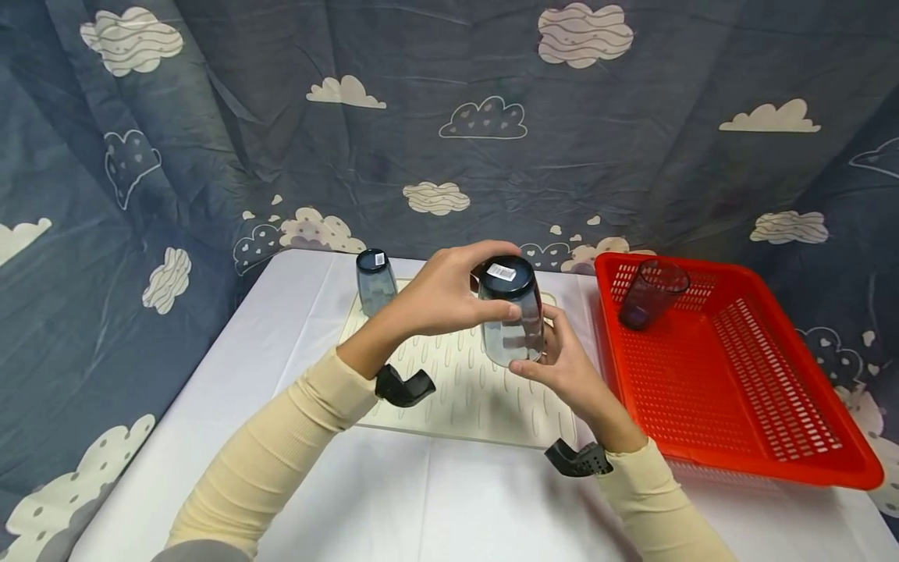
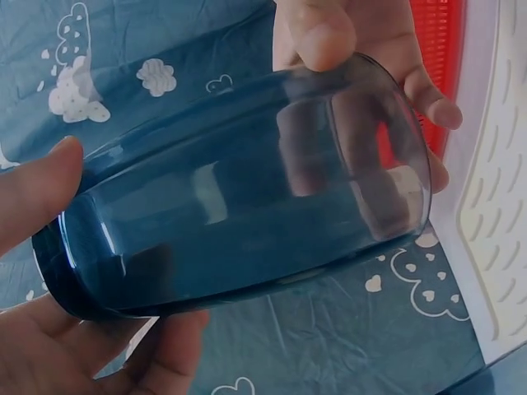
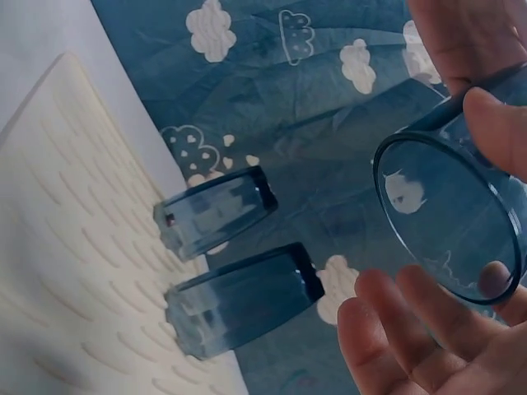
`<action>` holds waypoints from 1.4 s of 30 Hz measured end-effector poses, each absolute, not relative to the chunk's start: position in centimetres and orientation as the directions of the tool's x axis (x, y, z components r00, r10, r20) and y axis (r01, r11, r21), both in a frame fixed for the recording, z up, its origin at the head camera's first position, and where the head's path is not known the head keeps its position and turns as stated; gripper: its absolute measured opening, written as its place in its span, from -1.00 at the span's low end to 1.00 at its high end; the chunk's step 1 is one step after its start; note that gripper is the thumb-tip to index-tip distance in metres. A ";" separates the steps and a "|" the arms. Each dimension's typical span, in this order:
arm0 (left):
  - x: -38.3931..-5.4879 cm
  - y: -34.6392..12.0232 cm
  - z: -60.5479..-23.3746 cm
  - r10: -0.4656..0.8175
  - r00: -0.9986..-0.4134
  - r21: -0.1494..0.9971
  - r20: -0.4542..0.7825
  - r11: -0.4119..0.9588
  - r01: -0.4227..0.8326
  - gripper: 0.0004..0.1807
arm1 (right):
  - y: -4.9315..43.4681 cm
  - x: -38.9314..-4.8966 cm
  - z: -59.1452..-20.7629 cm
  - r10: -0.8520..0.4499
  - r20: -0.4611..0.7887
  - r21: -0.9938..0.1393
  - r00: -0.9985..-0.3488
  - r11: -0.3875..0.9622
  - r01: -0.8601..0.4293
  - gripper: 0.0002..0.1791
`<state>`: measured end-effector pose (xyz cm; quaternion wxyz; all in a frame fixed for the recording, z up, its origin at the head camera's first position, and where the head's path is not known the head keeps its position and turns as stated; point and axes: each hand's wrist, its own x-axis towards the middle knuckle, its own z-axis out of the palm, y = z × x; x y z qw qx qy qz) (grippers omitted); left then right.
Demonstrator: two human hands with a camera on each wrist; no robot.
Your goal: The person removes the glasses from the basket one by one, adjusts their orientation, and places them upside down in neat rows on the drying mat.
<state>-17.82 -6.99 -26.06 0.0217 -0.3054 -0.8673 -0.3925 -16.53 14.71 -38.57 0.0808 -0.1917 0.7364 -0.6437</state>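
A blue-tinted drinking glass is held upside down over the pale ridged mat, a white barcode sticker on its base. From the left, my left hand grips it near the base, thumb on the near side; the left wrist view shows fingers around the base end. My right hand holds the lower, rim end, with thumb and fingers on either side. Two more blue glasses stand upside down on the mat in the right wrist view, a nearer glass and another glass beside it.
A red plastic basket with slotted sides stands to the right of the mat. Inside its far left corner leans a dark-tinted glass. White cloth covers the table, and a cloud-patterned curtain hangs behind.
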 end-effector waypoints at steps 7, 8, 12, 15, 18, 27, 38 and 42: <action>-18.7 -6.1 -25.3 0.503 -0.823 0.642 0.265 0.545 0.540 -0.30 | 15.2 -16.7 -37.9 -0.360 0.159 -0.964 -0.919 0.144 -0.223 -0.10; -18.8 -6.0 -25.3 0.503 -0.822 0.641 0.266 0.544 0.541 -0.30 | 15.3 -16.8 -37.8 -0.362 0.158 -0.963 -0.919 0.148 -0.224 -0.09; -19.0 -5.6 -25.1 0.498 -0.828 0.640 0.258 0.554 0.533 -0.30 | 15.8 -16.5 -37.4 -0.360 0.144 -0.957 -0.922 0.187 -0.222 -0.04; -19.0 -5.3 -25.1 0.489 -0.839 0.644 0.237 0.567 0.513 -0.28 | 16.1 -16.0 -37.1 -0.337 0.129 -0.951 -0.933 0.224 -0.212 0.00; -19.1 -5.0 -25.1 0.476 -0.850 0.643 0.226 0.583 0.497 -0.27 | 16.5 -15.6 -37.0 -0.289 0.143 -0.929 -0.947 0.291 -0.230 -0.02; -20.8 -3.8 -25.3 0.418 -0.884 0.585 0.210 0.671 0.456 -0.28 | 18.5 -14.9 -37.7 -0.218 0.300 -0.757 -0.929 0.538 -0.371 -0.34; -23.5 -3.9 -27.3 0.318 -0.937 0.621 0.146 0.708 0.337 -0.27 | 20.0 -14.4 -37.3 -0.236 0.378 -0.612 -0.895 0.662 -0.433 -0.27; -24.8 -3.6 -28.7 0.277 -0.953 0.649 0.120 0.705 0.287 -0.26 | 20.9 -14.0 -37.1 -0.256 0.360 -0.573 -0.897 0.698 -0.429 -0.25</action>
